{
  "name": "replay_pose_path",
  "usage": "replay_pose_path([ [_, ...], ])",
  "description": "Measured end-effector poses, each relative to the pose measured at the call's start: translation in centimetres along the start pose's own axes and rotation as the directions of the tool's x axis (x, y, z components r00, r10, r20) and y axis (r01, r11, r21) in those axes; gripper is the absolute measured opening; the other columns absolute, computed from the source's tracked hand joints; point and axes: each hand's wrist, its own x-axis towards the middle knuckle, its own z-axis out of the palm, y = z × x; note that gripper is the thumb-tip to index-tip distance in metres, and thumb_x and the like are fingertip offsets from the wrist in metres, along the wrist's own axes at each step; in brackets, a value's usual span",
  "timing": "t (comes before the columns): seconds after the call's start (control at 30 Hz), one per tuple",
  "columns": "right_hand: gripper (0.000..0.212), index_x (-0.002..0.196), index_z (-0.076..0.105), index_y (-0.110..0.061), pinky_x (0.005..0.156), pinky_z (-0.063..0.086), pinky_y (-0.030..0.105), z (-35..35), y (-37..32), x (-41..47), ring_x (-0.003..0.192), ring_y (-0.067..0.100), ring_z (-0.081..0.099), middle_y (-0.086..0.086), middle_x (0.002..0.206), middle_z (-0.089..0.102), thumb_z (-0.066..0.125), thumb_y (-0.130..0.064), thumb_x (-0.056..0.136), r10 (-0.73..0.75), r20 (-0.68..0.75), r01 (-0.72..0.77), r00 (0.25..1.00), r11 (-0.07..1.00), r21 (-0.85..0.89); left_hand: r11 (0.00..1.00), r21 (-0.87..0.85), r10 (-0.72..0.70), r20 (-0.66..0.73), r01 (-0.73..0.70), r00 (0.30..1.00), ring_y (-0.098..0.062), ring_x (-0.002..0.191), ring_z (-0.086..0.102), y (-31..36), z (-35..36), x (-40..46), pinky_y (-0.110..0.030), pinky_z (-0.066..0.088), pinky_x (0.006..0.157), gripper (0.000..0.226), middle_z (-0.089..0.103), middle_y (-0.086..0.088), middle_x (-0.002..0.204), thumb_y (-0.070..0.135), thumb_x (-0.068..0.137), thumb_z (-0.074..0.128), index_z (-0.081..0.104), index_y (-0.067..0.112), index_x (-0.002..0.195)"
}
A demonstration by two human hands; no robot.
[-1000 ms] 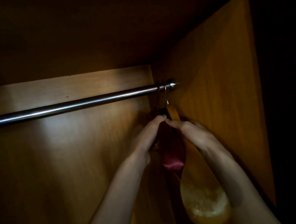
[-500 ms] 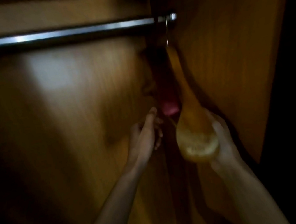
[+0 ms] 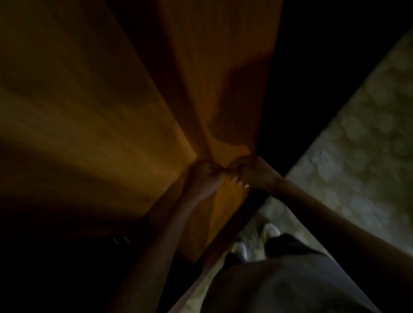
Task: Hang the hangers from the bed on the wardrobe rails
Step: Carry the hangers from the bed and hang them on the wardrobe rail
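The view is dark and blurred and points down into the wooden wardrobe [image 3: 225, 48]. The rail and the hangers are out of the frame. My left hand [image 3: 205, 175] and my right hand [image 3: 253, 173] are close together, low against the wardrobe's inner corner, with fingertips almost touching. The fingers look curled. I cannot tell whether either hand holds anything.
The wardrobe's back panel [image 3: 77, 120] fills the left and its side panel rises at the centre. A pale patterned floor [image 3: 369, 148] lies to the right. My dark trousers [image 3: 283, 290] and white shoes [image 3: 271, 230] show below.
The view has swung down from the rail to the wardrobe's lower part and the floor. Both hands have dropped away from the hanging hangers and come together lower down.
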Motion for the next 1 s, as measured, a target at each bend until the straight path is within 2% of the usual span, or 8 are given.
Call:
replay_pose_path([
  [0.07, 0.006, 0.091, 0.073, -0.02, 0.074, 0.055, 0.034, 0.6, 4.4, -0.7, 0.075, 0.014, 0.066, 0.004, 0.081, 0.072, 0.069, -0.024, 0.092, 0.076, -0.039, -0.076, 0.996, 0.997, 0.008, 0.997, 0.074, -0.03, 0.135, 0.02, 0.99, -0.002, 0.051, 0.065, -1.9, 2.9, 0.7, -0.016, 0.049, 0.047, 0.009, 0.072, -0.005, 0.077, 0.016, 0.095, 0.066, 0.07, 0.008, 0.096],
  [0.13, 0.009, 0.091, 0.075, -0.016, 0.083, 0.056, 0.041, 1.3, 9.0, -1.7, 0.082, 0.017, 0.066, 0.01, 0.088, 0.075, 0.067, -0.016, 0.092, 0.17, -0.076, -0.169, 0.982, 0.985, 0.03, 0.983, 0.185, -0.061, 0.247, 0.014, 0.967, -0.012, 0.061, 0.068, -3.7, 6.0, 1.3, -0.02, 0.051, 0.053, 0.015, 0.075, -0.009, 0.084, 0.017, 0.096, 0.064, 0.07, 0.006, 0.103],
  [0.27, 0.02, 0.108, 0.076, -0.01, 0.094, 0.055, 0.038, 2.6, 18.5, -6.4, 0.099, 0.019, 0.068, 0.012, 0.11, 0.075, 0.066, -0.02, 0.093, 0.404, -0.148, -0.386, 0.903, 0.912, 0.14, 0.917, 0.398, -0.179, 0.465, -0.023, 0.867, -0.016, 0.066, 0.07, -6.2, 13.3, 1.1, -0.025, 0.053, 0.057, 0.011, 0.074, -0.003, 0.081, 0.02, 0.098, 0.06, 0.068, 0.014, 0.101],
  [0.47, 0.026, 0.105, 0.075, 0.0, 0.091, 0.057, 0.045, 8.0, 32.0, -17.9, 0.102, 0.035, 0.069, 0.023, 0.106, 0.073, 0.069, -0.019, 0.09, 0.753, -0.204, -0.581, 0.625, 0.624, 0.523, 0.793, 0.569, -0.274, 0.652, -0.218, 0.707, -0.006, 0.05, 0.066, -7.9, 24.8, -2.6, -0.019, 0.049, 0.043, 0.016, 0.071, 0.002, 0.069, 0.017, 0.098, 0.058, 0.071, 0.012, 0.092],
  [0.57, 0.027, 0.109, 0.076, -0.006, 0.08, 0.052, 0.033, 12.2, 36.6, -24.3, 0.1, 0.033, 0.067, 0.019, 0.108, 0.072, 0.066, -0.021, 0.089, 0.864, -0.161, -0.568, 0.477, 0.443, 0.694, 0.712, 0.609, -0.297, 0.712, -0.35, 0.636, -0.008, 0.053, 0.064, -7.5, 30.4, -5.5, -0.021, 0.053, 0.049, 0.018, 0.07, 0.0, 0.069, 0.015, 0.098, 0.057, 0.073, 0.008, 0.095],
  [0.73, 0.025, 0.095, 0.078, -0.005, 0.089, 0.056, 0.041, 20.0, 41.4, -33.7, 0.095, 0.034, 0.069, 0.018, 0.098, 0.076, 0.06, -0.022, 0.093, 0.954, -0.006, -0.405, 0.298, 0.132, 0.905, 0.627, 0.627, -0.364, 0.76, -0.462, 0.538, -0.019, 0.065, 0.067, -5.4, 39.8, -10.9, -0.036, 0.059, 0.067, 0.017, 0.071, -0.01, 0.08, 0.011, 0.099, 0.057, 0.071, 0.002, 0.099],
  [0.9, 0.026, 0.07, 0.068, -0.006, 0.065, 0.044, 0.033, 24.6, 44.3, -39.0, 0.075, 0.024, 0.057, 0.012, 0.067, 0.062, 0.063, -0.02, 0.092, 0.964, 0.157, -0.196, 0.214, -0.115, 0.974, 0.538, 0.62, -0.339, 0.78, -0.571, 0.527, -0.011, 0.055, 0.062, -2.4, 48.4, -14.8, -0.017, 0.049, 0.045, 0.016, 0.071, -0.009, 0.078, 0.012, 0.101, 0.057, 0.07, 0.003, 0.098],
  [1.0, 0.03, 0.083, 0.072, 0.007, 0.069, 0.049, 0.036, 23.3, 47.1, -40.3, 0.076, 0.026, 0.058, 0.026, 0.081, 0.07, 0.064, -0.021, 0.092, 0.959, 0.176, -0.101, 0.223, -0.157, 0.982, 0.519, 0.623, -0.291, 0.773, -0.586, 0.564, -0.005, 0.043, 0.058, -0.6, 51.9, -15.9, -0.014, 0.043, 0.037, 0.014, 0.066, -0.007, 0.069, 0.009, 0.1, 0.058, 0.069, 0.004, 0.092],
])
